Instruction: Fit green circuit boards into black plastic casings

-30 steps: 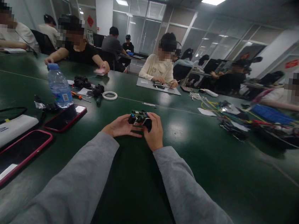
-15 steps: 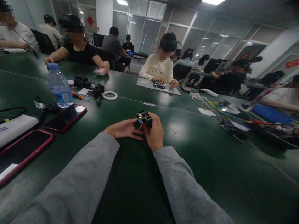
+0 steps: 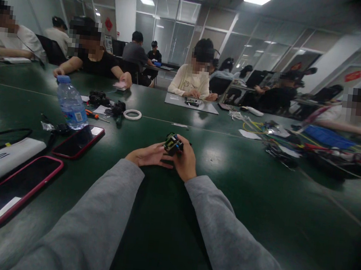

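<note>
A small circuit board assembly (image 3: 173, 144), dark with green edges and blue bits, is tilted up just above the green table. My right hand (image 3: 187, 158) grips it from the right, fingers curled around its side. On the left, my left hand (image 3: 151, 154) has its fingers spread, the fingertips close to the board's lower left edge. Whether those fingertips touch it I cannot tell. Part of the board is hidden behind my right fingers.
To the left are a water bottle (image 3: 71, 105), two phones (image 3: 79, 142), a white device (image 3: 5, 160) and a tape roll (image 3: 132, 114). Cables and a blue tray (image 3: 330, 137) lie at the right. Across the table (image 3: 252, 190), a person (image 3: 191, 78) works at a grey mat (image 3: 209, 107).
The circuit board assembly has been turned in my right hand, so another face shows. My left hand has drawn slightly away from it, fingers spread.
</note>
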Demonstrator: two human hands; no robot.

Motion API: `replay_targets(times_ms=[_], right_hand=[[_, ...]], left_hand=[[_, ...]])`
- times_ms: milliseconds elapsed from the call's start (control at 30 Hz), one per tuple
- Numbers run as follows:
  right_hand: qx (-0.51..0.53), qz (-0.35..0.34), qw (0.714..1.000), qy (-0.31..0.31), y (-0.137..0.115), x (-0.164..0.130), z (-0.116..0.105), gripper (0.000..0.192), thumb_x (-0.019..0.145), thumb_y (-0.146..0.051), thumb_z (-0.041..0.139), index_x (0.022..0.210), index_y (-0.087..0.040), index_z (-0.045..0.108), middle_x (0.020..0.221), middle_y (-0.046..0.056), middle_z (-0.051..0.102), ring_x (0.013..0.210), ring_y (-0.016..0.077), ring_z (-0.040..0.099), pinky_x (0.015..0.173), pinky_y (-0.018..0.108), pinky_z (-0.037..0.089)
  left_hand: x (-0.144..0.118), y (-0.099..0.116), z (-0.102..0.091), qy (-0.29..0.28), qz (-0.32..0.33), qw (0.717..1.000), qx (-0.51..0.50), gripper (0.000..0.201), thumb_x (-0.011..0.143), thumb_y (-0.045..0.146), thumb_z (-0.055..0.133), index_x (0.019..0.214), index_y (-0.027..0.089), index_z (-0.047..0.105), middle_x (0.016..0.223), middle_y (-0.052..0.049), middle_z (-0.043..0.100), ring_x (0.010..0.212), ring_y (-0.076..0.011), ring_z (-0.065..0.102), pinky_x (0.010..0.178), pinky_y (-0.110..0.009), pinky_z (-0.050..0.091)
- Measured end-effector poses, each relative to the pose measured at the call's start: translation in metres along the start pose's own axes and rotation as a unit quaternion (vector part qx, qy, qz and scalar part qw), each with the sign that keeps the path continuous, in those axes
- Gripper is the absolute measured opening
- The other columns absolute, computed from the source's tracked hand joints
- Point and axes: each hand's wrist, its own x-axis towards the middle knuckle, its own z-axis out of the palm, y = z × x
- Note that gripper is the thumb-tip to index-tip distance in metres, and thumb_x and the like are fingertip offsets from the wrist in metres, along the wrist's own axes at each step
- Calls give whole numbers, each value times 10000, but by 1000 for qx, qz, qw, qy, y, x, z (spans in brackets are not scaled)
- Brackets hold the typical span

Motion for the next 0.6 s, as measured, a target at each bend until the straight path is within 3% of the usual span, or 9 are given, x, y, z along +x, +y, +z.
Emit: replay_targets(times_ms=[200,400,600], right_hand=[[-30,22,999,-15,-1,-5,5,413,903,-521,487,1085,-159,569,964,117,629,897,265,595,786,407,502],[11,-24,999,20,-3,2,2,470,884,-533,523,1195,-180,520,1119,110,575,1068,264,522,904,427,457],[30,-1,1000,6,-3,4,0,369,893,-456,539,1142,-185,560,1086,95,579,1047,251,515,893,412,456]], left_hand=[[2,-2,1,16,20,999,34,609,685,180,765,1228,247,496,1291,-132,536,1212,-293,509,1009,-559,356],[5,-4,-1,89,19,995,37,418,712,145,741,1090,197,570,1091,-76,627,1037,-217,611,1009,-530,377],[10,-7,-6,123,19,992,12,294,745,167,724,1014,164,605,939,-54,672,874,-162,651,950,-420,448]])
